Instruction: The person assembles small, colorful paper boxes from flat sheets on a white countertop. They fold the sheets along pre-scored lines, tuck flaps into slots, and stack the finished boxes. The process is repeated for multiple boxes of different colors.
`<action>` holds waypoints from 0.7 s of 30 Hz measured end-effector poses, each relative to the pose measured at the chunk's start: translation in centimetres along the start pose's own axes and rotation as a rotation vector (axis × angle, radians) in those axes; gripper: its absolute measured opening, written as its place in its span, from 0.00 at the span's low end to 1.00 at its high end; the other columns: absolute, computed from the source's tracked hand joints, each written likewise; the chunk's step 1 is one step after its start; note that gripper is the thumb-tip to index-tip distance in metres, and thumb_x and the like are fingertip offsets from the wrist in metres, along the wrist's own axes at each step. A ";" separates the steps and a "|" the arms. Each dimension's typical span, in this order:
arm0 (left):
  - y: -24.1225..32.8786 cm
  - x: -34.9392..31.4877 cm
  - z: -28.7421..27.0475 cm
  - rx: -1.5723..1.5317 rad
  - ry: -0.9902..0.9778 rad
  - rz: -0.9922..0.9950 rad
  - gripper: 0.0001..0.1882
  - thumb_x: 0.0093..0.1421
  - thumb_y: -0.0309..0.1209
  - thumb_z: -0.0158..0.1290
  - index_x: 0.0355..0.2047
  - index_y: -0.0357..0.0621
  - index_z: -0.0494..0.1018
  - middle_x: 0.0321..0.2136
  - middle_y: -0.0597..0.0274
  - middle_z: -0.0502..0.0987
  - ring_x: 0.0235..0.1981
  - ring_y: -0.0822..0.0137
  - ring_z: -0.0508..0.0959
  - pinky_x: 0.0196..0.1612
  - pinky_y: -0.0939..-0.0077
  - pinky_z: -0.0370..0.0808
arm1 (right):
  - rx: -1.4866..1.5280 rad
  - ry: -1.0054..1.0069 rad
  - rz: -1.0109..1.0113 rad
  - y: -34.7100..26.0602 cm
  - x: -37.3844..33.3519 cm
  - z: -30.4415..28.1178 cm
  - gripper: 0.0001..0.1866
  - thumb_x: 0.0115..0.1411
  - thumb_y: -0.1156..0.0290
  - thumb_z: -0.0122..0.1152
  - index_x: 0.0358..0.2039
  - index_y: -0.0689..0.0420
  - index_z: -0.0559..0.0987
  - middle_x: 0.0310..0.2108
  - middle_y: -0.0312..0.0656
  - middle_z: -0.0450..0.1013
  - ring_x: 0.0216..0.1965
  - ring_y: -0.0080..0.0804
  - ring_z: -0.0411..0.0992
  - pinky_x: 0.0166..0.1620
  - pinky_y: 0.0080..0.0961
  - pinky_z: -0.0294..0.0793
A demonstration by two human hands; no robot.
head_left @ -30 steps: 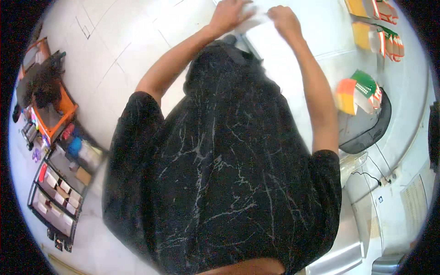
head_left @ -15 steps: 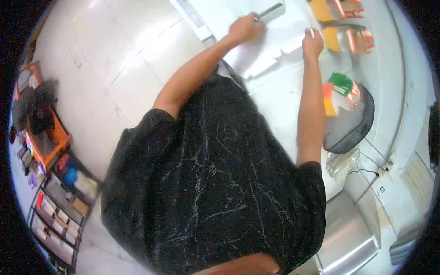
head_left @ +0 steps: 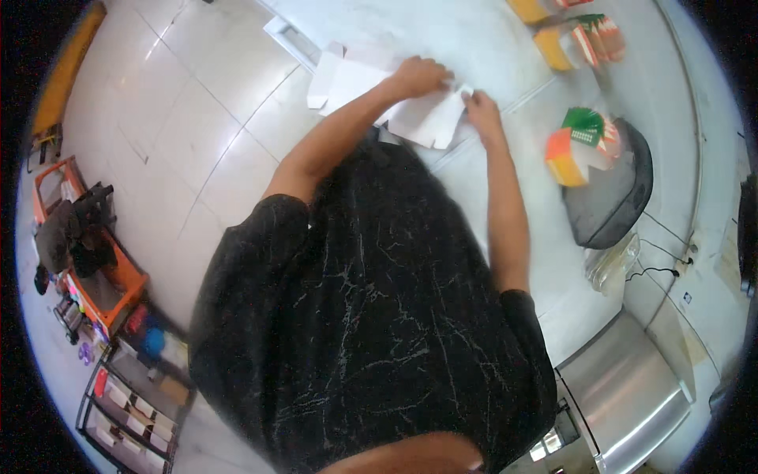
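Note:
A flat, cut-out white cardboard carton (head_left: 347, 83) with notched flaps lies on the pale counter, its plain side up. My left hand (head_left: 424, 77) rests over the carton's far edge with its fingers bent and closed on the card. Beside it, my right hand (head_left: 482, 113) pinches the carton's right corner, where a small flap stands up. My left forearm covers part of the carton's near side. The fingertips of the left hand are partly hidden behind the knuckles.
Folded orange, yellow and green cartons (head_left: 586, 126) sit on a dark grey bag (head_left: 608, 189) at the right. More such cartons (head_left: 580, 43) stand farther back. A clear plastic bag (head_left: 612, 265) and black cables lie near the wall. Shelves and an orange crate (head_left: 110, 272) stand left.
The white carton has shifted left and toward me and now lies turned. Both hands have come closer together. The dark strip beyond my left hand no longer shows.

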State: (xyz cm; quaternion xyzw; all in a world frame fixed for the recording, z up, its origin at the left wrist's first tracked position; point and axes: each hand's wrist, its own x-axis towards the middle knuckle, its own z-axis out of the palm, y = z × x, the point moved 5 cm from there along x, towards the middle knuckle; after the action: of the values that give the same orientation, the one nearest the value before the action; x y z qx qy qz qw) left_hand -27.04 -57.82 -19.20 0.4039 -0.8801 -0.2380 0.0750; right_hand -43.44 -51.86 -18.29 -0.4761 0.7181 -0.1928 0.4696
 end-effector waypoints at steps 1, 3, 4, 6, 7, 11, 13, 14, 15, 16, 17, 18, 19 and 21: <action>0.4 -0.2 0.1 -0.007 0.001 0.025 0.15 0.61 0.44 0.51 0.47 0.60 0.75 0.42 0.68 0.79 0.46 0.61 0.77 0.50 0.59 0.71 | -0.014 0.005 -0.044 -0.1 0.5 -0.6 0.19 0.60 0.64 0.62 0.43 0.69 0.78 0.32 0.46 0.78 0.30 0.27 0.76 0.29 0.24 0.74; 1.1 -0.7 0.5 0.067 0.015 0.138 0.13 0.61 0.43 0.51 0.45 0.59 0.76 0.41 0.69 0.77 0.46 0.63 0.75 0.49 0.61 0.71 | -0.072 -0.144 -0.015 -0.2 0.8 -0.8 0.18 0.59 0.67 0.63 0.44 0.68 0.78 0.33 0.46 0.78 0.30 0.27 0.76 0.29 0.24 0.74; 1.1 -0.9 0.8 0.065 0.001 0.173 0.13 0.61 0.42 0.51 0.45 0.59 0.76 0.40 0.69 0.76 0.46 0.64 0.75 0.49 0.62 0.70 | -0.142 -0.215 -0.019 -1.2 0.5 -1.0 0.18 0.59 0.67 0.63 0.44 0.68 0.78 0.33 0.46 0.78 0.30 0.27 0.76 0.29 0.24 0.74; 1.2 -1.1 1.2 0.073 -0.006 0.228 0.13 0.60 0.41 0.51 0.44 0.58 0.75 0.39 0.69 0.75 0.46 0.65 0.73 0.50 0.62 0.69 | -0.278 -0.298 -0.049 -1.2 0.6 -0.9 0.18 0.55 0.67 0.66 0.44 0.64 0.80 0.34 0.48 0.79 0.30 0.32 0.77 0.33 0.26 0.75; 1.5 -1.1 1.3 0.083 0.001 0.248 0.13 0.60 0.41 0.51 0.44 0.58 0.75 0.38 0.69 0.75 0.46 0.65 0.73 0.50 0.62 0.69 | -0.375 -0.253 -0.123 -1.0 0.8 -1.0 0.18 0.53 0.66 0.67 0.42 0.63 0.80 0.31 0.48 0.78 0.29 0.34 0.76 0.33 0.28 0.74; 1.7 -0.8 1.7 0.104 0.048 0.283 0.12 0.59 0.39 0.52 0.43 0.55 0.74 0.36 0.68 0.74 0.46 0.65 0.72 0.50 0.62 0.67 | -0.531 -0.064 -0.340 -0.1 0.7 -0.9 0.16 0.50 0.63 0.69 0.37 0.60 0.81 0.29 0.49 0.78 0.28 0.43 0.76 0.36 0.35 0.74; 1.3 -1.1 1.8 0.089 0.090 0.301 0.12 0.59 0.39 0.53 0.42 0.54 0.73 0.36 0.68 0.73 0.46 0.65 0.72 0.49 0.61 0.67 | -0.513 -0.007 -0.373 -0.5 0.3 -0.7 0.16 0.49 0.63 0.70 0.35 0.59 0.82 0.30 0.51 0.78 0.30 0.46 0.76 0.37 0.37 0.74; 1.1 -1.2 1.9 0.081 0.111 0.311 0.12 0.59 0.39 0.53 0.42 0.53 0.73 0.36 0.68 0.72 0.45 0.65 0.72 0.49 0.61 0.67 | -0.516 0.006 -0.365 -0.6 0.1 -0.5 0.15 0.48 0.63 0.70 0.35 0.59 0.82 0.29 0.51 0.78 0.32 0.47 0.77 0.37 0.37 0.74; 1.1 -1.2 2.0 0.070 0.097 0.319 0.12 0.59 0.39 0.53 0.42 0.53 0.73 0.37 0.68 0.72 0.46 0.65 0.71 0.48 0.61 0.67 | -0.517 0.024 -0.351 -0.6 -0.2 -0.5 0.15 0.48 0.63 0.70 0.34 0.58 0.83 0.29 0.51 0.78 0.33 0.47 0.77 0.38 0.37 0.74; 1.0 -1.1 2.0 0.059 0.084 0.326 0.12 0.59 0.39 0.53 0.42 0.53 0.72 0.37 0.68 0.71 0.46 0.65 0.71 0.48 0.61 0.67 | -0.514 0.033 -0.359 -0.7 -0.3 -0.3 0.15 0.48 0.63 0.70 0.34 0.58 0.83 0.29 0.51 0.78 0.33 0.47 0.77 0.38 0.37 0.74; 0.9 -1.0 2.0 0.048 0.070 0.332 0.13 0.58 0.39 0.54 0.42 0.52 0.72 0.38 0.68 0.71 0.46 0.65 0.71 0.48 0.61 0.67 | -0.512 0.041 -0.367 -0.9 -0.4 -0.2 0.14 0.48 0.64 0.70 0.34 0.58 0.83 0.29 0.51 0.78 0.32 0.48 0.77 0.37 0.38 0.74; 0.9 -1.0 1.8 0.054 0.075 0.342 0.13 0.58 0.39 0.54 0.42 0.52 0.72 0.38 0.68 0.71 0.46 0.65 0.71 0.48 0.61 0.67 | -0.510 0.050 -0.373 -1.0 -0.6 -0.1 0.14 0.48 0.64 0.70 0.33 0.58 0.83 0.29 0.51 0.78 0.32 0.48 0.77 0.37 0.38 0.74; 0.9 -0.9 1.7 0.061 0.080 0.350 0.13 0.58 0.38 0.54 0.42 0.52 0.72 0.39 0.67 0.70 0.46 0.65 0.70 0.48 0.61 0.67 | -0.502 0.067 -0.401 -1.1 -0.9 0.0 0.13 0.49 0.65 0.69 0.32 0.59 0.83 0.28 0.51 0.78 0.32 0.48 0.76 0.37 0.38 0.74; 1.0 -0.9 1.7 0.093 0.094 0.355 0.13 0.58 0.38 0.54 0.43 0.53 0.72 0.39 0.67 0.70 0.46 0.65 0.70 0.48 0.62 0.68 | -0.486 0.099 -0.461 -1.8 -1.7 0.1 0.10 0.50 0.67 0.66 0.30 0.61 0.82 0.27 0.52 0.77 0.32 0.49 0.76 0.38 0.39 0.74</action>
State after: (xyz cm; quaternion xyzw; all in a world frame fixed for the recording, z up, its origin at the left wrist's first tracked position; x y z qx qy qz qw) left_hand -27.63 -55.96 -20.14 0.2561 -0.9431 -0.1608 0.1379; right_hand -42.26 -51.20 -16.25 -0.7140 0.6385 -0.1402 0.2510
